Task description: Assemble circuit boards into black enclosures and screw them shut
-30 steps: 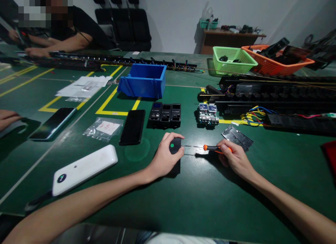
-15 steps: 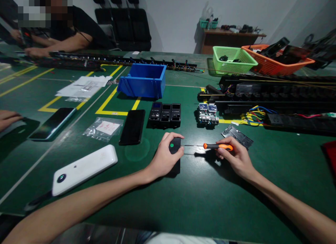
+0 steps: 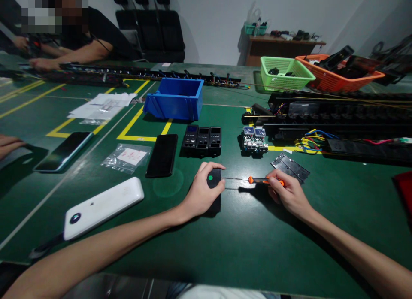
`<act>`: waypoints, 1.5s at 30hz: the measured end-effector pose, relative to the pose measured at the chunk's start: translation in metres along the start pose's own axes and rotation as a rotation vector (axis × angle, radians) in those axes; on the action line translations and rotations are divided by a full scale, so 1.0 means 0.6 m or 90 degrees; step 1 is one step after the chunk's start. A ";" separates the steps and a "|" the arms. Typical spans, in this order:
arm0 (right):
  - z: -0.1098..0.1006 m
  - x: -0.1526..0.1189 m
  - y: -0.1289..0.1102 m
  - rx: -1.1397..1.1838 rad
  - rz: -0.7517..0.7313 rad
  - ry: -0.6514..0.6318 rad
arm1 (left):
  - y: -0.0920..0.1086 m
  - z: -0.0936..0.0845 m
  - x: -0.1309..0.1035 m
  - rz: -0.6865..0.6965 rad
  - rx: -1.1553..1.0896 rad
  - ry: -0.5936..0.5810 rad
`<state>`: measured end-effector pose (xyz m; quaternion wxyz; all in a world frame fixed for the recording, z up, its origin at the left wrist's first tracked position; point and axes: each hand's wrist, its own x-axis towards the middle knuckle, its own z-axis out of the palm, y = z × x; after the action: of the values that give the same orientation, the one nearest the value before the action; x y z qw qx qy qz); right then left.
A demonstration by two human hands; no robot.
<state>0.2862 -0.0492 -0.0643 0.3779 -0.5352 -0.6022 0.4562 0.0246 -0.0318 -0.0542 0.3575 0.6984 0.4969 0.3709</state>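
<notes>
My left hand (image 3: 204, 191) grips a black box (image 3: 215, 204) with a green dot, its fingers and thumb around the upper part. My right hand (image 3: 288, 191) is closed around the handle of an orange and black screwdriver (image 3: 257, 180). The shaft points left, and its tip meets the right side of the box. Behind the box stand black modules (image 3: 202, 140) in a row. Farther right are bare circuit boards (image 3: 255, 140), with a black plastic cover (image 3: 290, 167) just beyond my right hand.
Left of my hands lie a black phone (image 3: 162, 155), a white device (image 3: 104, 208) and a plastic bag (image 3: 127, 157). Behind are a blue bin (image 3: 175, 99), a green basket (image 3: 286, 76) and long black rails with wires (image 3: 341, 110). A person works at the far left.
The fingers of my right hand have shifted on the screwdriver handle, now covering more of it. My left hand and the black box have stayed in place.
</notes>
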 end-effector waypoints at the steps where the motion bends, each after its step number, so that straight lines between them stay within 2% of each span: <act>1: 0.000 0.000 0.000 -0.007 0.007 0.000 | 0.001 0.000 0.000 -0.001 0.000 -0.001; 4: -0.001 0.000 -0.001 -0.020 0.015 -0.012 | 0.001 -0.001 0.000 -0.002 0.001 0.000; 7: -0.002 0.000 0.000 0.001 -0.021 -0.027 | 0.002 -0.001 0.000 0.000 0.002 0.002; 13: -0.003 -0.002 0.006 0.022 -0.074 0.020 | 0.003 -0.001 0.000 -0.003 0.003 0.002; 23: -0.003 -0.001 0.002 -0.001 -0.064 0.039 | 0.002 0.000 0.001 0.002 0.007 0.005; 38: -0.001 0.002 -0.001 -0.022 0.012 -0.001 | 0.004 -0.001 0.000 -0.003 0.007 0.002; 42: -0.002 0.002 0.004 0.018 -0.023 -0.020 | 0.004 -0.002 0.000 -0.001 0.003 0.003; 45: -0.003 -0.001 0.005 0.021 -0.065 0.014 | 0.004 -0.002 0.001 0.002 0.003 0.001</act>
<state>0.2887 -0.0494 -0.0664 0.4159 -0.5024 -0.6169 0.4405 0.0247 -0.0319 -0.0518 0.3550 0.6994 0.4971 0.3710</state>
